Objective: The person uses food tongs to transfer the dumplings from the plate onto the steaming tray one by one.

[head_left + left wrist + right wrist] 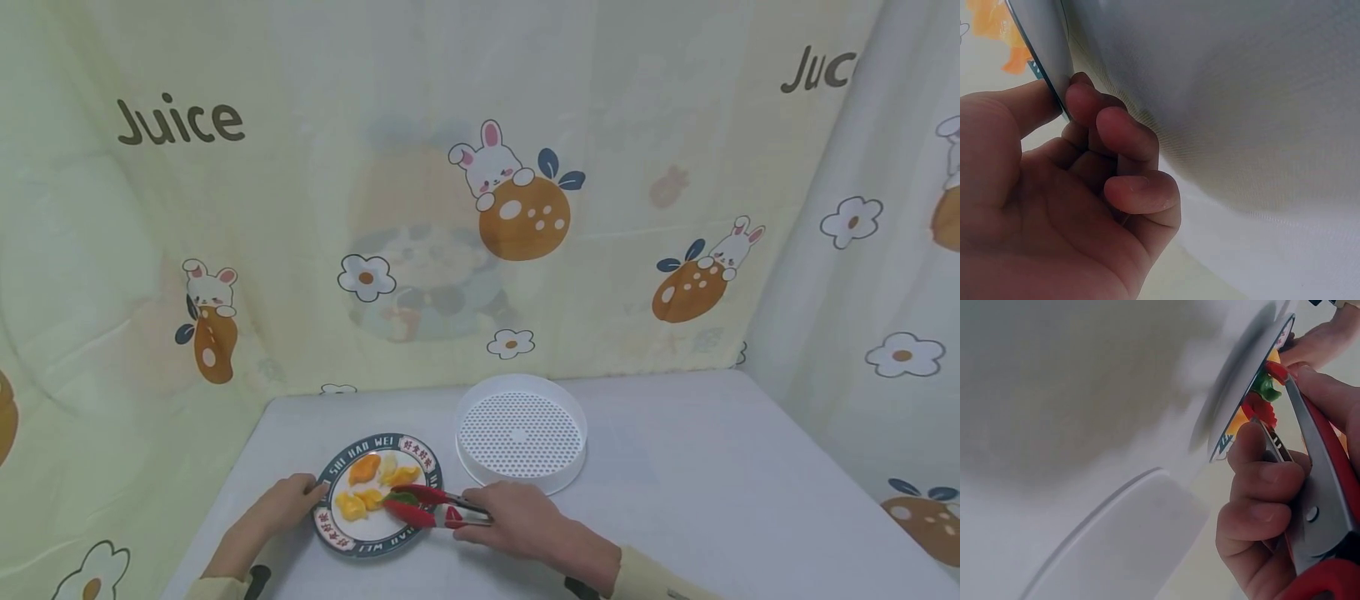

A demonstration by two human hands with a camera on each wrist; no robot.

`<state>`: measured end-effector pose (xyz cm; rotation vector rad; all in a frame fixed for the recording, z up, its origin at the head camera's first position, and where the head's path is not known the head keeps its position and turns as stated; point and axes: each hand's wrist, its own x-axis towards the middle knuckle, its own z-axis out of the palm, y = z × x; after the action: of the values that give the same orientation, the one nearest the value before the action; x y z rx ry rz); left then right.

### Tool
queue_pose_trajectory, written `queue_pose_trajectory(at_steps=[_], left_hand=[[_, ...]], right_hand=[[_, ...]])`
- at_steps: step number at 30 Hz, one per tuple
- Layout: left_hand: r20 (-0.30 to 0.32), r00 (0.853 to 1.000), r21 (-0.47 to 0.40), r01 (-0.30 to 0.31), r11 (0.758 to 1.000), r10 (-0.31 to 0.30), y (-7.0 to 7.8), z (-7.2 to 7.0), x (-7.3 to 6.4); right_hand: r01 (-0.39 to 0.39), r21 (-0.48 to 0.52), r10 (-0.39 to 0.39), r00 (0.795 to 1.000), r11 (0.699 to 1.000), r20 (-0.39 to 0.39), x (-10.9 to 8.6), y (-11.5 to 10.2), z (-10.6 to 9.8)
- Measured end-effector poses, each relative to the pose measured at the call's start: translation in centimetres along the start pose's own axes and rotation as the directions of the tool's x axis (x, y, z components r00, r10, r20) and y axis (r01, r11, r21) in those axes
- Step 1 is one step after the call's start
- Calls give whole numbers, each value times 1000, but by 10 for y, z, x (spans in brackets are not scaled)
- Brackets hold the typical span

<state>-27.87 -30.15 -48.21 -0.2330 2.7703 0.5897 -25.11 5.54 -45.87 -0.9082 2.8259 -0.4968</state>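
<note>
My left hand (281, 504) pinches the left rim of a round white plate (375, 547) with a dark green lettered border. In the left wrist view the thumb is on the plate's upper face and curled fingers (1129, 134) are under its edge. The right hand (517, 517) grips red-and-metal tongs (412, 515) over the plate's right side. Between the tong tips is a green dumpling-like piece (1265, 387); whether it is lifted off the plate I cannot tell. Yellow dumpling-like pieces (350, 505) and an orange one (364, 468) lie on the plate.
A round white tray with a perforated bottom (517, 433) stands behind and right of the plate, close to the right hand. The table has a white cover (675, 500). A printed curtain (300, 208) hangs along its back and sides.
</note>
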Motion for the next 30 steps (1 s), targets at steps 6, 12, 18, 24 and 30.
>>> queue_pose_trajectory(at_steps=[6, 12, 18, 24, 30], left_hand=[[5, 1000, -3, 11, 1000, -11, 0, 0, 0], [0, 1000, -5, 12, 1000, -12, 0, 0, -1], [-4, 1000, -3, 0, 1000, 0, -1, 0, -1], [-10, 1000, -1, -29, 1000, 29, -3, 1, 0], [-13, 1000, -8, -28, 1000, 28, -5, 3, 3]], right_hand=[[-13, 28, 14, 999, 1000, -31, -6, 9, -3], [-50, 51, 52, 998, 997, -44, -12, 16, -12], [-108, 51, 112, 991, 993, -80, -17, 23, -22], [-172, 62, 179, 974, 983, -137, -22, 33, -32], [-237, 88, 250, 950, 967, -185, -23, 48, -38]])
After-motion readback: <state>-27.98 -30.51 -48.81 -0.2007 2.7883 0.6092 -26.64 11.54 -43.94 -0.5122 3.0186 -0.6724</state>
